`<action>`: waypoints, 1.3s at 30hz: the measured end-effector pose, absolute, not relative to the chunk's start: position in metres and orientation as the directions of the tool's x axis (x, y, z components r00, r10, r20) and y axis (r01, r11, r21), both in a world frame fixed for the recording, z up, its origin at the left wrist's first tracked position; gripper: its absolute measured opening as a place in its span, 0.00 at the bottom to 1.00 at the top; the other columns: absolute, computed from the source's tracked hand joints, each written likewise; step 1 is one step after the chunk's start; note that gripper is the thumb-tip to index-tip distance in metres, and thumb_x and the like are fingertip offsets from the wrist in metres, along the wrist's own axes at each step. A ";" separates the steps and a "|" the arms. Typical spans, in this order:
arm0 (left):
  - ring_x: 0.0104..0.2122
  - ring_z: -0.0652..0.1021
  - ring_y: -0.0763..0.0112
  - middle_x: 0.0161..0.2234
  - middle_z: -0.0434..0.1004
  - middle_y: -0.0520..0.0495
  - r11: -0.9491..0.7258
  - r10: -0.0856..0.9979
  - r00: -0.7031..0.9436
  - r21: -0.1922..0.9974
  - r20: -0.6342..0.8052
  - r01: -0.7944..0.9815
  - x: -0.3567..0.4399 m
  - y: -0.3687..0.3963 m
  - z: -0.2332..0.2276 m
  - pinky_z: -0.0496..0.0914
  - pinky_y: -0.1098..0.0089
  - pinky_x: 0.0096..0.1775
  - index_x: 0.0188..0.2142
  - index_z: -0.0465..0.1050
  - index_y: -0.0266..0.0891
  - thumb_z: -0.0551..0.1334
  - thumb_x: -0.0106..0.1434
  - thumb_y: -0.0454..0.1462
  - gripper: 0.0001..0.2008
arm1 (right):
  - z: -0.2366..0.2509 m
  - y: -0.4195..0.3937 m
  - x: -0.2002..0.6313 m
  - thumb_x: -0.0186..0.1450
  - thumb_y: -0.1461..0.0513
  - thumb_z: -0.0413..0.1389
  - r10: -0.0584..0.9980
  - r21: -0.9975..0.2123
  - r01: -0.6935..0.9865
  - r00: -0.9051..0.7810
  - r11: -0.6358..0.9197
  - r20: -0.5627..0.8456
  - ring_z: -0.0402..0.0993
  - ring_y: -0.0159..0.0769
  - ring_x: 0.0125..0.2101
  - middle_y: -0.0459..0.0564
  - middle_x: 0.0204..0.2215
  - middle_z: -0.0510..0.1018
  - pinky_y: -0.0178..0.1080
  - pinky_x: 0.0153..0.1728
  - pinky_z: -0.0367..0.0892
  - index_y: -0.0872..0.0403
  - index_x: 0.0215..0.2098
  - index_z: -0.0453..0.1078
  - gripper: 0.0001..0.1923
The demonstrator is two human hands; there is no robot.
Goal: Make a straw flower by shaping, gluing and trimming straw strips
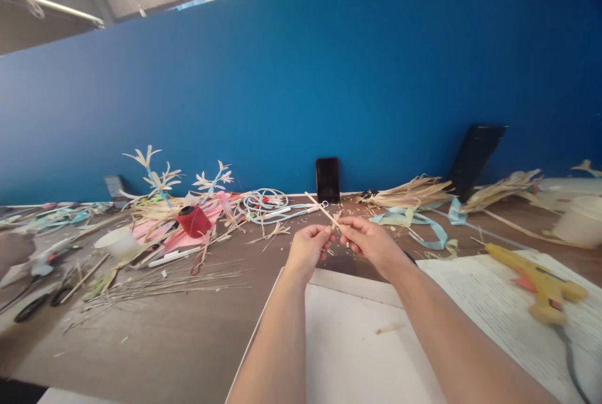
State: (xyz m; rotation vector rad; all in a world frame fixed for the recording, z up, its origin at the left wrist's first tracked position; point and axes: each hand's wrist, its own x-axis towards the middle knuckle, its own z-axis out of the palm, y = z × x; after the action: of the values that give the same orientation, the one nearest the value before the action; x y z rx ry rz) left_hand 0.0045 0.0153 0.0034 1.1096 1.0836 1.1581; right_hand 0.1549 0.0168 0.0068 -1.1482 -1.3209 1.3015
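Observation:
A thin pale stick [320, 208] slants up and to the left from between my two hands. My left hand [310, 246] is closed in a pinch near its lower end. My right hand [369, 241] pinches the same end from the other side, fingertips almost touching the left ones. A small pale strip [337, 218] shows at the fingertips; whether it is joined to the stick I cannot tell. Below my forearms lies a white board [357, 341] with a small pale scrap [389, 329] on it.
A yellow glue gun [540, 278] rests on printed paper [470, 291] at right. Dried strips [414, 192], blue ribbon [430, 228] and a phone [328, 179] stand behind. Leftward are thin wires [179, 281], a red spool [194, 221], straw flowers [162, 178] and another person's blurred hand [16, 248].

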 end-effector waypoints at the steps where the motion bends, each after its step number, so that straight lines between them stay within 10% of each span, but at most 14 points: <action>1: 0.20 0.65 0.82 0.27 0.72 0.48 0.050 0.996 0.079 0.993 -0.042 -0.109 0.005 0.016 0.003 0.58 0.81 0.18 0.29 0.71 0.33 0.63 0.52 0.42 0.11 | 0.007 0.016 0.155 0.56 0.52 0.58 0.987 -1.000 0.013 -0.159 -0.008 -0.010 0.58 0.23 0.18 0.44 0.23 0.72 0.28 0.16 0.50 0.51 0.47 0.70 0.22; 22: 0.17 0.63 0.80 0.19 0.64 0.54 -0.012 0.999 -0.043 0.998 0.010 -0.067 0.013 0.018 -0.004 0.59 0.77 0.19 0.26 0.69 0.36 0.61 0.51 0.40 0.08 | 0.005 0.018 0.151 0.61 0.55 0.52 0.957 -0.890 0.360 -0.170 0.281 0.233 0.66 0.34 0.24 0.44 0.21 0.73 0.36 0.28 0.61 0.49 0.46 0.74 0.18; 31: 0.15 0.62 0.81 0.17 0.64 0.55 -0.018 0.994 -0.104 0.997 0.025 0.070 0.013 0.018 -0.005 0.57 0.77 0.18 0.22 0.66 0.37 0.60 0.49 0.38 0.06 | -0.001 0.016 0.153 0.63 0.62 0.48 0.879 -0.624 0.664 -0.107 0.411 0.465 0.71 0.41 0.38 0.47 0.42 0.77 0.41 0.37 0.62 0.40 0.47 0.72 0.18; 36: 0.14 0.61 0.82 0.19 0.67 0.53 0.070 0.990 -0.120 0.998 -0.070 0.000 0.013 0.020 -0.005 0.56 0.77 0.17 0.25 0.70 0.35 0.61 0.48 0.39 0.08 | 0.004 0.022 0.168 0.61 0.55 0.51 0.968 -0.956 0.216 0.109 0.198 0.226 0.60 0.30 0.18 0.46 0.26 0.74 0.34 0.18 0.55 0.46 0.56 0.64 0.24; 39: 0.15 0.62 0.82 0.20 0.68 0.52 0.070 0.992 -0.098 0.995 -0.076 -0.065 0.013 0.020 -0.004 0.55 0.78 0.17 0.27 0.71 0.35 0.62 0.48 0.40 0.09 | 0.009 0.020 0.169 0.58 0.53 0.55 0.997 -0.986 -0.167 -0.068 0.023 0.035 0.54 0.26 0.16 0.44 0.25 0.71 0.30 0.14 0.46 0.49 0.60 0.57 0.32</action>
State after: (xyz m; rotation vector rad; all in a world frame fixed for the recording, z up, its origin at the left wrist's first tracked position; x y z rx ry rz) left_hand 0.0131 0.0199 -0.0043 1.0601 1.2699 1.2561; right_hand 0.1689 0.0196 0.0088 -1.0294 -1.1490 1.3137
